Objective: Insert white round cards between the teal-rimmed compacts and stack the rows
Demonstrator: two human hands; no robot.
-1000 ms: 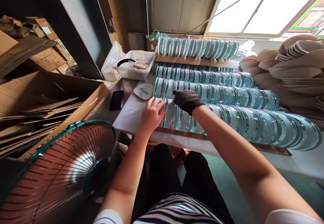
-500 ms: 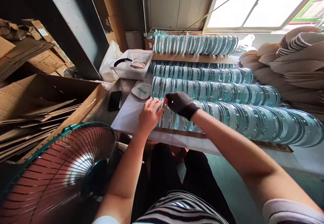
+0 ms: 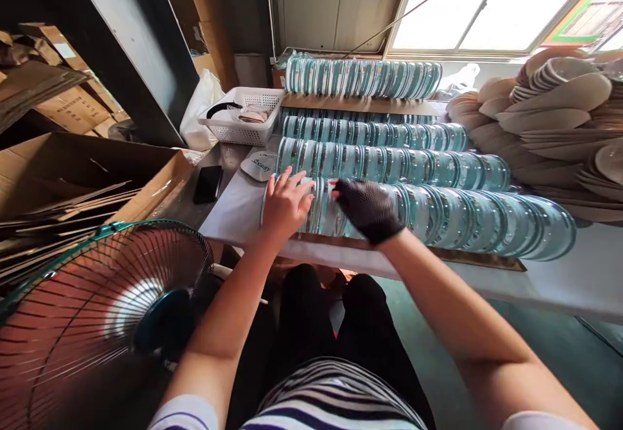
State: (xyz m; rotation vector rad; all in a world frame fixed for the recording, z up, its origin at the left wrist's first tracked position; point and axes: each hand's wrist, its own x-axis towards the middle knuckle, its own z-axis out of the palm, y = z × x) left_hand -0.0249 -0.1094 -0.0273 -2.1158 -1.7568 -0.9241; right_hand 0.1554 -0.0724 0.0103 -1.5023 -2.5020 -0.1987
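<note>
My bare left hand [image 3: 285, 204] lies over the left end of the nearest row of round glass discs [image 3: 487, 222], its fingers spread and touching the upper rims. My right hand [image 3: 366, 206], in a dark fingerless-looking glove, rests on the same row a little to the right. Its fingers are curled together at the top edges; whether a disc is pinched between them is hidden. The discs are clear and greenish and stand on edge, packed side by side. Just beyond the left hand lies a pale rounded pad [image 3: 259, 165] with dark lettering.
More rows of glass [image 3: 363, 78] stand behind, the farthest on a board. Stacked beige oval pieces [image 3: 555, 119] fill the right. On the left are a white basket [image 3: 238, 133], a phone [image 3: 208, 184], a cardboard box [image 3: 160, 187] and a caged fan [image 3: 97, 307] near my left arm.
My right hand first went left towards the left hand, then back right along the row, drawing apart from it. The left hand's fingers have spread over the end discs. The view has shifted somewhat.
</note>
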